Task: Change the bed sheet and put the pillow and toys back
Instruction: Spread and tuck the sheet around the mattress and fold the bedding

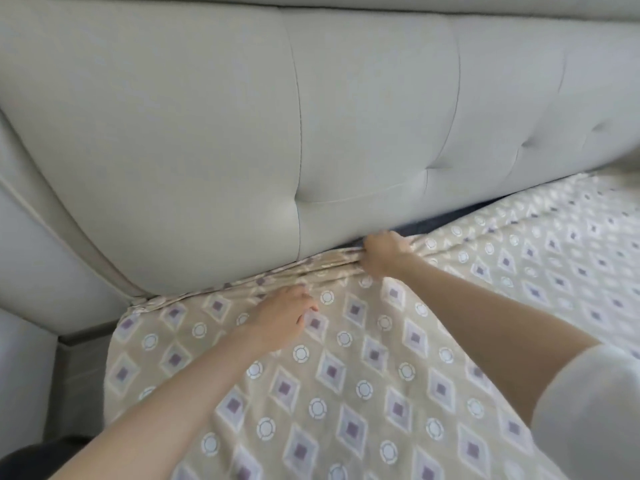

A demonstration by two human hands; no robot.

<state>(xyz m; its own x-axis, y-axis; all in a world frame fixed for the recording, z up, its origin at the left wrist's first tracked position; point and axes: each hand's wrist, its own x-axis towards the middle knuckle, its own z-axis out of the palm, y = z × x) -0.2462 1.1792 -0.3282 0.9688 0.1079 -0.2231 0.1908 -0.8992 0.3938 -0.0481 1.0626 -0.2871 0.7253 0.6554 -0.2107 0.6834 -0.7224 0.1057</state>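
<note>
Right hand point(381, 254) pinches the bunched bed sheet point(346, 393) edge at the headboard point(207, 133); left hand point(280, 317), at its 7 o'clock, rests spread.

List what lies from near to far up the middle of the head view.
patterned bed sheet → left hand resting on it → right hand gripping the sheet's bunched edge → padded headboard
</note>
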